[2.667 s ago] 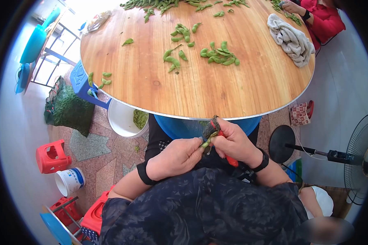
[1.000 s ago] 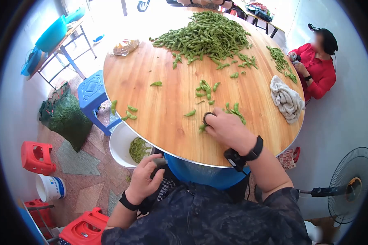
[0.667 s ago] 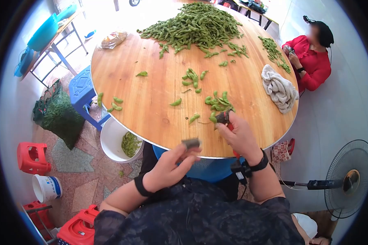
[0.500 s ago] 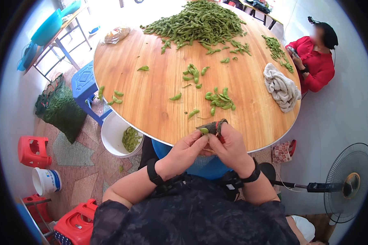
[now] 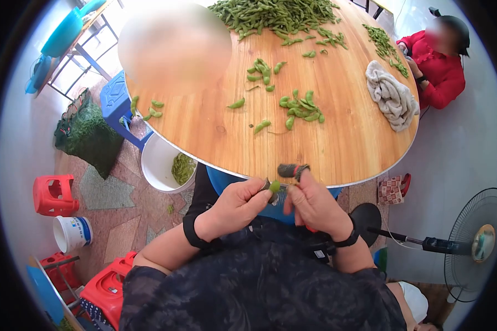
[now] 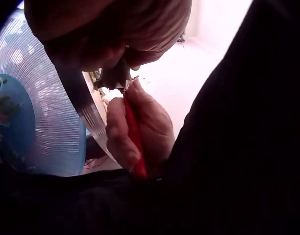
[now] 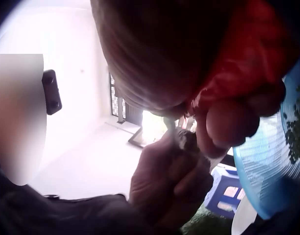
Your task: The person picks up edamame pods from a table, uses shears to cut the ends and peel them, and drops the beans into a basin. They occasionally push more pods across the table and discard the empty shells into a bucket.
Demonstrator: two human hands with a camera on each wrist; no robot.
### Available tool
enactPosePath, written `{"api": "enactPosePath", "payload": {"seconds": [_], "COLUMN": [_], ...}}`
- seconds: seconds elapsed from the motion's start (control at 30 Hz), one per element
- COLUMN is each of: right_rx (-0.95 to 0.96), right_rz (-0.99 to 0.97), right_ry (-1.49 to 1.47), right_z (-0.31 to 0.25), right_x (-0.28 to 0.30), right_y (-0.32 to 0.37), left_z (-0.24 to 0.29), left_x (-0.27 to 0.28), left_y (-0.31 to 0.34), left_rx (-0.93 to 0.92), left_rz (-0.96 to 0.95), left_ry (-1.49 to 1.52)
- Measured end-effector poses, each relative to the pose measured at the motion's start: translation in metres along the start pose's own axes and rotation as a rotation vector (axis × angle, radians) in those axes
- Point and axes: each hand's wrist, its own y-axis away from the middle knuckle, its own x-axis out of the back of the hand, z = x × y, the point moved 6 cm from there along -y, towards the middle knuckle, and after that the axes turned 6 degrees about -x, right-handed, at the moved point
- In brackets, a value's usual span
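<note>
Tabletop [image 5: 337, 143] — L hand [image 5: 234, 207]: pod [image 5: 274, 186]; R hand [image 5: 315, 207]: tool [image 6: 133, 147]

My left hand [image 6: 110, 29] fills the top of the view, close and in shadow. Below it my right hand [image 6: 155, 129] curls round a red handle [image 6: 132, 137] that points up toward my left fingers. A blue mesh basin [image 6: 37, 117] lies at the left, and my dark clothing is at the right.

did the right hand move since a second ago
Yes. The right hand, gripping a red-handled tool, has pulled back from the pod cluster on the table, past its near rim, to meet the left hand at a pod.
</note>
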Motion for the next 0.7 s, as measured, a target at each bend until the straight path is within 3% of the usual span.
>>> {"api": "enactPosePath", "payload": {"seconds": [0.07,0.27,0.33,0.43,0.5,0.7], "right_rx": [-0.074,0.073,-0.085,-0.04,-0.024,0.073], "right_rz": [-0.061,-0.042,-0.099,-0.088,-0.052,0.03], "right_ry": [0.124,0.051,-0.025,0.045,0.098,0.197], "right_z": [0.01,0.014,0.015,0.018,0.021,0.027], "right_x": [-0.007,-0.013,-0.013,-0.013,-0.015,-0.019], "right_y": [0.003,0.006,0.007,0.006,0.006,0.003], "left_z": [0.0,0.006,0.002,0.001,0.02,0.033], "left_x": [-0.004,-0.008,-0.008,-0.007,-0.007,-0.009], "left_y": [0.004,0.002,0.003,0.005,0.004,0.005], "left_rx": [0.015,-0.009,0.002,-0.036,-0.244,-0.355], "left_rz": [-0.026,-0.031,-0.018,-0.011,0.0,-0.007], "left_ry": [-0.029,-0.158,-0.139,-0.211,-0.537,-0.727]}}
